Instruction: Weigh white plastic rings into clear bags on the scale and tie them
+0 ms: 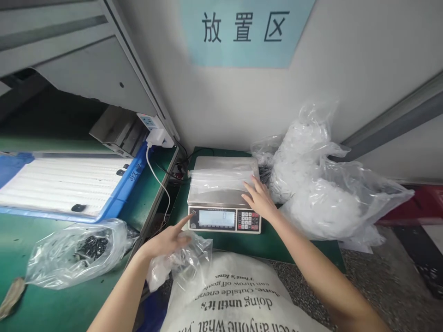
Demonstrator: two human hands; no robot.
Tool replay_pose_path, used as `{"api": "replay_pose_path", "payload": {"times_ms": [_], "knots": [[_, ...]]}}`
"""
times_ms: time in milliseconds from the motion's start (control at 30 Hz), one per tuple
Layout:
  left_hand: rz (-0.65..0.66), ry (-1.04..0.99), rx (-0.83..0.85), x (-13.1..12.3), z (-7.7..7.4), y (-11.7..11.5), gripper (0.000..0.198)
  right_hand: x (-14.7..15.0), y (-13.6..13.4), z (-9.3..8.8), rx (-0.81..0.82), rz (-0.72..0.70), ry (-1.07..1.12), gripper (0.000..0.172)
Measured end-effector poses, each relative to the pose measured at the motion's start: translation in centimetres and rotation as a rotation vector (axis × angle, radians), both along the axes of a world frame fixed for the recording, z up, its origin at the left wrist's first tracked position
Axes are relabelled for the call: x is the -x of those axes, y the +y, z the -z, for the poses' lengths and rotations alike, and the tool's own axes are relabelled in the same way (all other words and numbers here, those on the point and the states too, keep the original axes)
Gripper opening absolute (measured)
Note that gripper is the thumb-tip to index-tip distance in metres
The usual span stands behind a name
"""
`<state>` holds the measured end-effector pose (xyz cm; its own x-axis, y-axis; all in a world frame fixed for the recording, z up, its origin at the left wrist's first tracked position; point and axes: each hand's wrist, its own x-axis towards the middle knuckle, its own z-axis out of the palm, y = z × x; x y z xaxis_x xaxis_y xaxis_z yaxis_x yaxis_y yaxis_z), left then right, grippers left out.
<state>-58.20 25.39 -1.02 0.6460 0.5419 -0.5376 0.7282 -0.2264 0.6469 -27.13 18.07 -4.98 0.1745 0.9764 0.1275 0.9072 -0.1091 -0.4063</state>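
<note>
A digital weighing scale (215, 198) stands on the green table, its display (217, 216) reading 0. Across its metal pan lies a flattened clear plastic bag (221, 179). My right hand (259, 198) is open, fingers spread, over the pan's right edge, with its fingertips at the end of that bag. My left hand (168, 240) stretches its index finger toward the scale's front left corner beside the display. Beneath it hangs another clear plastic bag (192, 258), apparently gripped by the curled fingers, which are partly hidden.
Big clear bags of white pieces (311, 184) crowd the table's right side. On the left bench are a blue tray (104, 214) with white strips and a bag of small black parts (92, 249). A white cable (162, 186) runs down from a power socket (148, 122).
</note>
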Motion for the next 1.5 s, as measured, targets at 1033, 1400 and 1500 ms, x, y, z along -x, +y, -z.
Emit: {"api": "replay_pose_path", "payload": {"times_ms": [1033,1400,1500], "knots": [[-0.283,-0.019,0.205,2.9,8.1,-4.5,0.077,0.2,-9.2,10.0,0.062,0.287,1.03,0.062],[-0.297,-0.048,0.194,3.0,8.4,-4.5,0.073,0.3,-9.3,9.7,0.068,0.246,1.033,0.062],[-0.316,-0.053,0.191,3.1,8.2,-4.6,0.074,0.5,-9.3,9.9,0.056,0.254,1.01,0.063]]}}
